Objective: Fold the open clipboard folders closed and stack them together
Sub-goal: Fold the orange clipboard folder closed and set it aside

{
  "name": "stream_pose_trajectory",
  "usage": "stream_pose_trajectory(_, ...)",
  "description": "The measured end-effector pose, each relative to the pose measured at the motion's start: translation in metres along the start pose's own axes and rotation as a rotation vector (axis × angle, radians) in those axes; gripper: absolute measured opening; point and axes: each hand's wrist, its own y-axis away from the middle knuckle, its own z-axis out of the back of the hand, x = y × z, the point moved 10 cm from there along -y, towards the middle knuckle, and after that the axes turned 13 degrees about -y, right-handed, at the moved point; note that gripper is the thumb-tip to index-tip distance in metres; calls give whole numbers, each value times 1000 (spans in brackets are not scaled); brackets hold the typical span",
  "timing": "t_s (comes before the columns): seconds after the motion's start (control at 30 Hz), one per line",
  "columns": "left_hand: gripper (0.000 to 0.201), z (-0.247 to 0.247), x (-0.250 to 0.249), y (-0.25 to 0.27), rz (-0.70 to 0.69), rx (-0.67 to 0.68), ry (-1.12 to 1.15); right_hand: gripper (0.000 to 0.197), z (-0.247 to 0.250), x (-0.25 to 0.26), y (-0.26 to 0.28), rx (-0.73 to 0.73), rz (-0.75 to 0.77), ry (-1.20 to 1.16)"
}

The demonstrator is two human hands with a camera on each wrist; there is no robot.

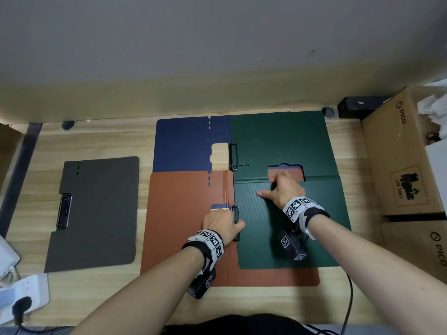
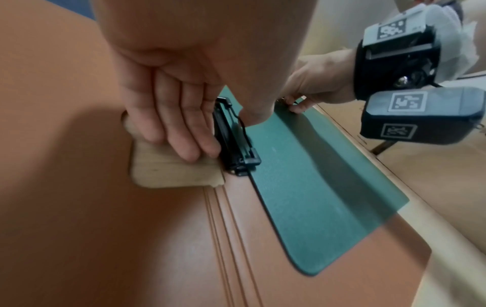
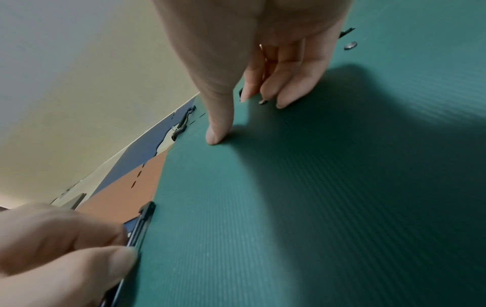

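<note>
Head view: a green folder [image 1: 285, 146] is seen lying open on the wooden table [image 1: 101, 141], its fold crease running left to right across the middle, so that one panel lies beyond the crease and one on the near side. It overlaps the right halves of an orange folder [image 1: 183, 228] and a blue folder [image 1: 186, 143], both also open; a grey folder [image 1: 96, 213], already closed, lies well apart to the left of the green one. The right hand [image 1: 283, 187] is laid on the green near panel just short of the crease, thumb spread flat, the fingertips [image 3: 286, 101] curled at the cutout edge; whether that edge is actually gripped cannot be told. The left hand [image 1: 222, 224] is set at the green folder's left edge, fingers [image 2: 184, 135] resting straight beside the black clip [image 2: 236, 143], thumb on the green. The far panel lies directly beyond the right fingers, so that hand is judged the nearer for swinging it over the crease.
</note>
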Motion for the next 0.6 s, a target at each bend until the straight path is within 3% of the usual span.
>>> stream_pose_trajectory(0.13,37,2,4,7,-28,-39,-91,55,2,-3,-1,-1,-18,3)
stream_pose_trajectory(0.4,38,-11,23,12,61,26,-103,52,2,-2,2,-31,-21,5)
stream_pose_trajectory(0.6,48,-10,32,27,9,-78,-102,56,0,0,9,-76,0,-60)
